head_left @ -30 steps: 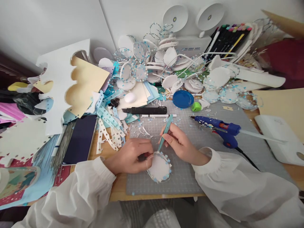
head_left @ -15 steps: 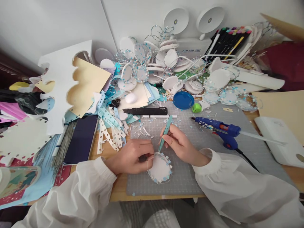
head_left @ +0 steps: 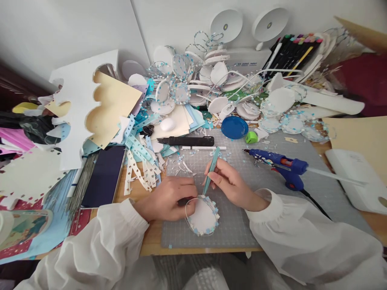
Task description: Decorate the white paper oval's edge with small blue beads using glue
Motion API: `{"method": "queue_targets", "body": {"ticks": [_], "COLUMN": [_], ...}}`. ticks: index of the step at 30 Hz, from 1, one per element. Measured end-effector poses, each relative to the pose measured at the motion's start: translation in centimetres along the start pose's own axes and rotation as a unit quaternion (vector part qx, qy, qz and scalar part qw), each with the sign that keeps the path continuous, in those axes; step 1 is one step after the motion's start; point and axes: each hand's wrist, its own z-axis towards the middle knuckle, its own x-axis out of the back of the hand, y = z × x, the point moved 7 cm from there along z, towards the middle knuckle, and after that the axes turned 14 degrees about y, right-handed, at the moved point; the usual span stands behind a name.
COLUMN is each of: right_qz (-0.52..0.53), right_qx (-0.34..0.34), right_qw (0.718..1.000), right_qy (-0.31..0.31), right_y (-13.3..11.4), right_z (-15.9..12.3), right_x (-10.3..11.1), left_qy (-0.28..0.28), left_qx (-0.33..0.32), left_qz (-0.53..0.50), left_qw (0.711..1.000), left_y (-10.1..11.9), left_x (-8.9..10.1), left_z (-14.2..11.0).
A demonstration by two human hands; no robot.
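Note:
My left hand [head_left: 173, 199] is closed, its fingertips pinching the left edge of a white disc [head_left: 203, 219] with a thin wire loop around it. Small blue and white stars line the disc's rim, mostly along its right and lower sides. In my right hand [head_left: 228, 183] is a pair of teal tweezers [head_left: 212, 167], held like a pen. Their tips point down at the disc's top edge, close to the stars there. Whether a star sits between the tips is too small to tell. A grey cutting mat [head_left: 238, 225] lies under both.
A blue glue gun [head_left: 276, 161] lies to the right, its cord trailing forward. Beyond my hands are a black utility knife [head_left: 187, 141], a blue lid [head_left: 234, 128] and piled white discs with starred wire [head_left: 181, 92]. Punched paper strips [head_left: 142, 169] and a phone [head_left: 104, 177] lie left.
The disc has shifted and turned slightly between my fingers, and its wire loop now stands out farther at the lower left. The tweezers stay at its top edge.

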Motion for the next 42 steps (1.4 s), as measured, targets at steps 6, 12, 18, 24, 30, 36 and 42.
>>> {"method": "queue_targets", "body": {"ticks": [6,12,18,24,30,36,42], "right_qz": [-0.010,-0.005,0.003,-0.002,-0.002,-0.004,-0.008], "right_qx": [0.003,0.000,0.000,-0.001,-0.002,-0.010,-0.010], "right_qw": [1.000,1.000,1.000,1.000,1.000,1.000,0.999], "right_qy": [0.003,-0.003,-0.005,-0.005,-0.012,-0.023,-0.032], "right_y": [-0.12,-0.09,-0.05,0.01,0.04,-0.06,-0.26], "right_z": [-0.03,-0.05,-0.07,-0.10,-0.08,-0.14,-0.05], "right_x": [-0.07,-0.11,-0.17,-0.19,-0.24,-0.39,-0.49], "left_qy": [0.001,-0.001,0.013,0.012,0.023,0.024,0.028], "left_qx": [-0.010,-0.003,-0.005,-0.008,-0.019,-0.024,-0.026], "left_qz": [0.001,-0.003,-0.008,-0.014,-0.017,-0.040,-0.056], "left_qw": [1.000,1.000,1.000,1.000,0.999,0.999,0.998], "left_y": [0.04,0.00,0.07,0.08,0.17,0.28,0.43], "left_x": [-0.01,-0.03,0.15,0.15,0.30,0.44,0.51], "left_z": [-0.02,-0.02,0.01,-0.02,-0.02,-0.03,0.00]}}
